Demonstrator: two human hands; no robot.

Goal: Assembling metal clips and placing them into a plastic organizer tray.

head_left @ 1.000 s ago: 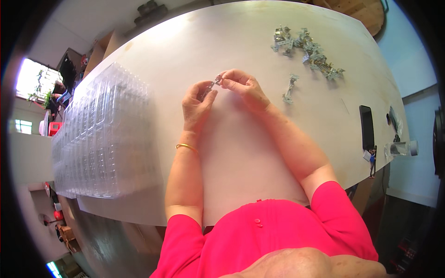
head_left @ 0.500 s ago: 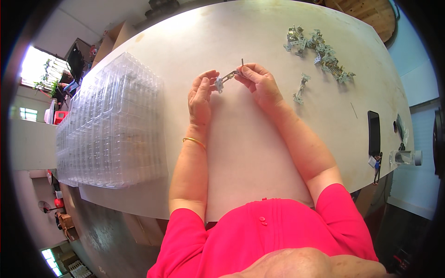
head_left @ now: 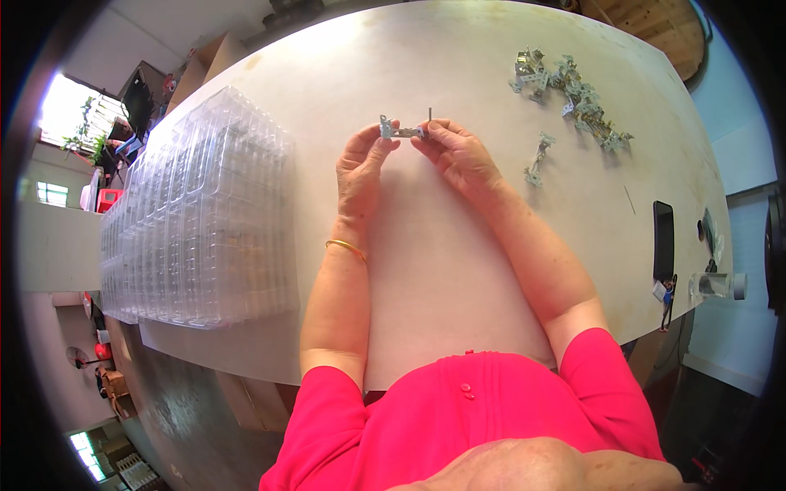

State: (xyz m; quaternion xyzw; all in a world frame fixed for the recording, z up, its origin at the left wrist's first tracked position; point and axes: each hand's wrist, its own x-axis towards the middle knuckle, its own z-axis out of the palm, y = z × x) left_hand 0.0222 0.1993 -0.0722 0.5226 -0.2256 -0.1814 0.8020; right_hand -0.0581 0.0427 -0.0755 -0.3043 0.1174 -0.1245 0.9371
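Observation:
Between my two hands is a small silvery metal bracket assembly (head_left: 406, 132), lying roughly level above the white table. The fingers and thumb of my left hand (head_left: 359, 173) pinch its wider plated end. My right hand (head_left: 460, 158) grips the other end, and a short grey pin (head_left: 430, 114) stands upright at those fingertips. Whether the pin is part of the assembly or separate is hidden by the fingers. To the right of my right hand, a similar metal bracket assembly (head_left: 539, 159) lies alone on the table.
A tangled heap of metal bracket assemblies (head_left: 583, 102) lies at the far right. Stacked clear plastic trays (head_left: 205, 237) rise on the left. Along the right side are a thin rod (head_left: 630, 200), a black phone (head_left: 663, 241), a key bunch (head_left: 668, 290) and a clear bottle (head_left: 716, 286).
The bracket assembly has turned from slanting to nearly level. My left hand's fingers have shifted up and closed around its plated end, while my right hand keeps its grip.

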